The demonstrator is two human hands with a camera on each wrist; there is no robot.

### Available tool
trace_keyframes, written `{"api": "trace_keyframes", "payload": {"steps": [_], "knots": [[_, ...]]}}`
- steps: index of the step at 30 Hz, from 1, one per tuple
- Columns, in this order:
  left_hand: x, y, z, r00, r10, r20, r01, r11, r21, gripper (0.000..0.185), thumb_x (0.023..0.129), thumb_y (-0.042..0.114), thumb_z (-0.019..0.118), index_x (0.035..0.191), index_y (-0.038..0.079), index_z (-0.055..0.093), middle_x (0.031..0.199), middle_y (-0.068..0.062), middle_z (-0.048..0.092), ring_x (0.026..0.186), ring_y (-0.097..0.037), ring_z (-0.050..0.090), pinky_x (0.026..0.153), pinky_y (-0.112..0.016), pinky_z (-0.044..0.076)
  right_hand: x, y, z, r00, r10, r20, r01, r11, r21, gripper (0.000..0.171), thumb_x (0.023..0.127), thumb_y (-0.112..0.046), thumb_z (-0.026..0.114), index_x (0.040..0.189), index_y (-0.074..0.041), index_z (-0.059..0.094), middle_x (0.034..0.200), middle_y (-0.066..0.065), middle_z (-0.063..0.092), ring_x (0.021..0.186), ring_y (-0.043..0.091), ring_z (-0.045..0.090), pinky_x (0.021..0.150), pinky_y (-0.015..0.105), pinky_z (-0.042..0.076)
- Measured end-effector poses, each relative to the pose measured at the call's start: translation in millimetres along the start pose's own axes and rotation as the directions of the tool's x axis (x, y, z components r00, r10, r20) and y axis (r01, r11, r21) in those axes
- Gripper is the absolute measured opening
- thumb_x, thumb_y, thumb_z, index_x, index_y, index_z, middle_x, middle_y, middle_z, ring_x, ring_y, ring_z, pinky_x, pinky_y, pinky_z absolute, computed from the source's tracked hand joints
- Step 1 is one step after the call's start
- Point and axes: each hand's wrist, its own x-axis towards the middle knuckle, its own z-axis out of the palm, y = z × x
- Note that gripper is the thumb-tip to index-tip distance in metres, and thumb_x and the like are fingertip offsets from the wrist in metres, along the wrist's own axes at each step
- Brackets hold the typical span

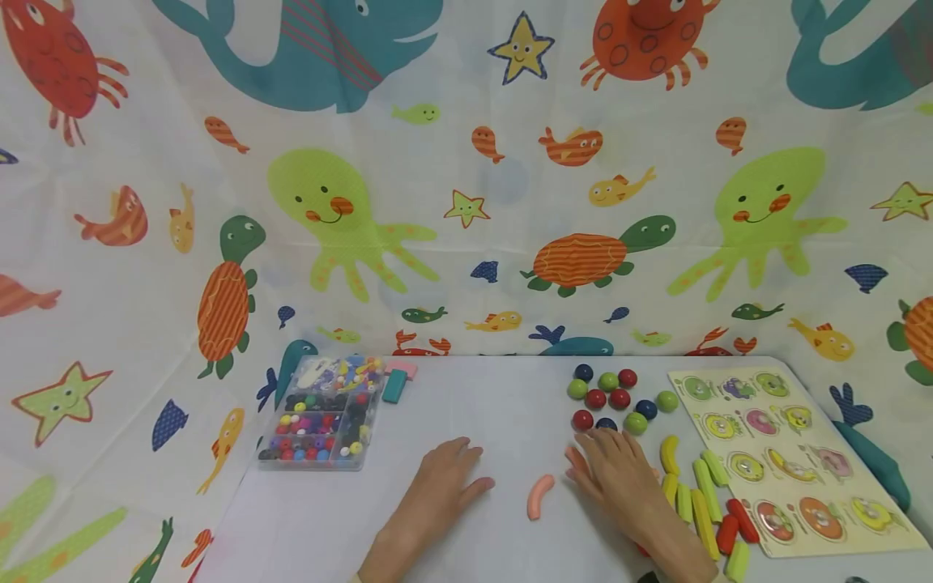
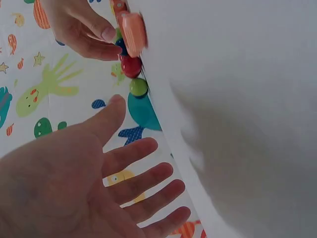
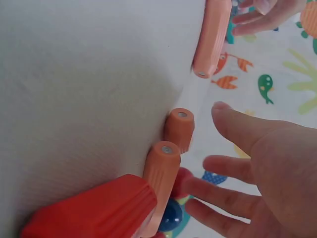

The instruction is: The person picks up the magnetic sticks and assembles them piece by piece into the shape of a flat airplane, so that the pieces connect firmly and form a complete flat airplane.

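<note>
The right wrist view is showing two short orange pegs [image 3: 179, 130] under the right hand [image 1: 619, 474], hidden in the head view. Both hands are lying flat on the white surface [image 1: 503, 405], fingers spread, gripping nothing. A curved orange piece [image 1: 539, 495] is lying between them, just beside the right hand and well apart from the left hand [image 1: 440, 486]. Beyond the left hand, a clear compartment box [image 1: 324, 413] is holding sorted colored beads.
</note>
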Motion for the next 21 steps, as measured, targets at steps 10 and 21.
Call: {"api": "trace_keyframes", "payload": {"steps": [10, 21], "knots": [[13.8, 30.1, 25.0, 0.999, 0.040, 0.014, -0.041, 0.997, 0.058, 0.051, 0.099, 0.054, 0.058, 0.131, 0.015, 0.066, 0.139, -0.011, 0.060, 0.130, -0.029, 0.055, 0.103, -0.051, 0.049, -3.0, -0.8, 2.2, 0.997, 0.013, 0.075, -0.012, 1.000, -0.005, 0.046, 0.090, -0.040, 0.076, 0.129, -0.017, 0.067, 0.114, 0.003, 0.070, 0.118, 0.026, 0.055, 0.116, 0.059, 0.034], [25.8, 62.5, 51.1, 0.988, 0.114, -0.105, -0.107, 0.992, 0.068, 0.037, 0.094, 0.045, 0.069, 0.113, 0.012, 0.069, 0.097, -0.001, 0.055, 0.080, -0.012, 0.048, 0.068, -0.024, 0.044, -2.6, -6.6, 0.0, 0.996, 0.012, 0.087, -0.014, 1.000, 0.025, 0.048, 0.086, -0.035, 0.081, 0.128, -0.016, 0.067, 0.109, 0.002, 0.070, 0.116, 0.024, 0.056, 0.116, 0.059, 0.034]]}}
